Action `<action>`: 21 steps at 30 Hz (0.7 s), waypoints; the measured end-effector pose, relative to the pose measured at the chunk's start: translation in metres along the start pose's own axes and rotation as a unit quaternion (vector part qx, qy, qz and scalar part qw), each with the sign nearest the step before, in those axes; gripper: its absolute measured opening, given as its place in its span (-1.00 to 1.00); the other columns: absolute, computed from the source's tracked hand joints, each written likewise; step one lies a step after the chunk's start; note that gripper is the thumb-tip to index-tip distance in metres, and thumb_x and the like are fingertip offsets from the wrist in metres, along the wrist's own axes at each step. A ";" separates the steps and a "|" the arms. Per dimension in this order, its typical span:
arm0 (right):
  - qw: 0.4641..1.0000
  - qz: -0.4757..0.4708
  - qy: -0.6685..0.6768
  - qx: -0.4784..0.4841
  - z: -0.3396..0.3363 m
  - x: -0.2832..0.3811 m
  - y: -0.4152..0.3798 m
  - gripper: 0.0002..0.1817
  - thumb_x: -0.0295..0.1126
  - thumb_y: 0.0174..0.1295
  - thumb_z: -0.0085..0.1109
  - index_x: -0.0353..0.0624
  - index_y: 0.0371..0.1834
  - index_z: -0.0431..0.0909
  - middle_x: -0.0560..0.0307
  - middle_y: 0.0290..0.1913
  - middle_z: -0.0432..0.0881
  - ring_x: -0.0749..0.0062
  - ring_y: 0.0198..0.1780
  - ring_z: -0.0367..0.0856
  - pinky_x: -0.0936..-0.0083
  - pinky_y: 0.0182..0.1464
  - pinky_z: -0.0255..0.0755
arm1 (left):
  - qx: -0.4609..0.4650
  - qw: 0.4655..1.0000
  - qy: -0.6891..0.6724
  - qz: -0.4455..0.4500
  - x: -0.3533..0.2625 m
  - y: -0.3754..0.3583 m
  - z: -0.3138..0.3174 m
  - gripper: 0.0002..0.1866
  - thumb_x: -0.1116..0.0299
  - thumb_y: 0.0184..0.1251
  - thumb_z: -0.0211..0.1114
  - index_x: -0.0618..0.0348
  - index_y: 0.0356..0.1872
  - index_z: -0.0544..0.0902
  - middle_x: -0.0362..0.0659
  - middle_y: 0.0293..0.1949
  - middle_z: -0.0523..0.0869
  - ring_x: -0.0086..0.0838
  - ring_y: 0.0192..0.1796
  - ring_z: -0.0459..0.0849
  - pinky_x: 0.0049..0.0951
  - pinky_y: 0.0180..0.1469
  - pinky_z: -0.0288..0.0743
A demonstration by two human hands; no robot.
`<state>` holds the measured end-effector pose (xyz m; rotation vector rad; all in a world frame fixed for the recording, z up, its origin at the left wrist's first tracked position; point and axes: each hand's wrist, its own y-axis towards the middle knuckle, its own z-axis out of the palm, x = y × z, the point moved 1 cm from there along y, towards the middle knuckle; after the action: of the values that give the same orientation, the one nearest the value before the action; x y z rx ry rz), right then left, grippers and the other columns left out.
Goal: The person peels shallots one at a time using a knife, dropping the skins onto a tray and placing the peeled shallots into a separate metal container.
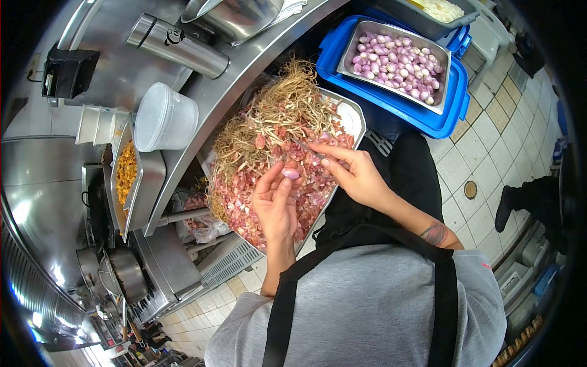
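Observation:
My left hand pinches a shallot between thumb and fingertips; its purple-pink surface shows. Just to the right, my right hand is closed on a small knife, whose short blade points up and left above the shallot; most of the handle is hidden in the fingers. Both hands are over a large metal tray. Reddish shallot skins fill its near part, and a heap of dry, stringy stalks and roots covers the far left.
A steel pan of peeled shallots rests on a blue lid at upper right. The steel counter at left carries a white bucket and a steel flask. Another person's dark shoe stands on the tiles at right.

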<state>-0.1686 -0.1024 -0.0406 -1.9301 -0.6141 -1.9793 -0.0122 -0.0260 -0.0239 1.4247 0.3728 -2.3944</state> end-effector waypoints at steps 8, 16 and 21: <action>0.994 -0.052 0.037 0.086 0.010 0.016 -0.007 -0.62 -0.49 0.21 0.06 -0.20 0.14 0.46 -0.02 -0.08 0.64 0.50 -0.24 0.61 0.56 -0.17 0.46 | -0.034 0.995 0.063 0.063 0.005 -0.002 -0.003 -0.67 0.66 0.21 0.17 0.39 0.03 0.50 0.03 -0.06 0.62 -0.40 -0.07 0.63 -0.47 0.02 0.55; 0.988 -0.118 0.045 0.084 0.012 0.014 -0.008 -0.65 -0.49 0.21 0.06 -0.23 0.09 0.49 -0.05 -0.01 0.62 0.35 -0.06 0.64 0.50 -0.04 0.47 | -0.028 0.988 0.120 0.091 0.002 -0.005 -0.004 -0.72 0.73 0.16 0.20 0.41 -0.07 0.56 0.01 -0.09 0.64 -0.44 -0.09 0.63 -0.49 0.01 0.53; 0.988 -0.142 0.018 0.050 0.017 0.010 -0.007 -0.68 -0.52 0.21 0.06 -0.22 0.05 0.53 0.08 -0.24 0.67 0.45 -0.28 0.64 0.56 -0.21 0.46 | -0.026 0.991 0.102 0.084 0.003 -0.006 -0.005 -0.71 0.73 0.15 0.19 0.41 -0.06 0.55 0.02 -0.11 0.65 -0.42 -0.11 0.65 -0.46 0.00 0.56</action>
<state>-0.1575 -0.0871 -0.0309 -1.8267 -1.0080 -2.0958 -0.0120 -0.0194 -0.0283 1.6150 0.3477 -2.0989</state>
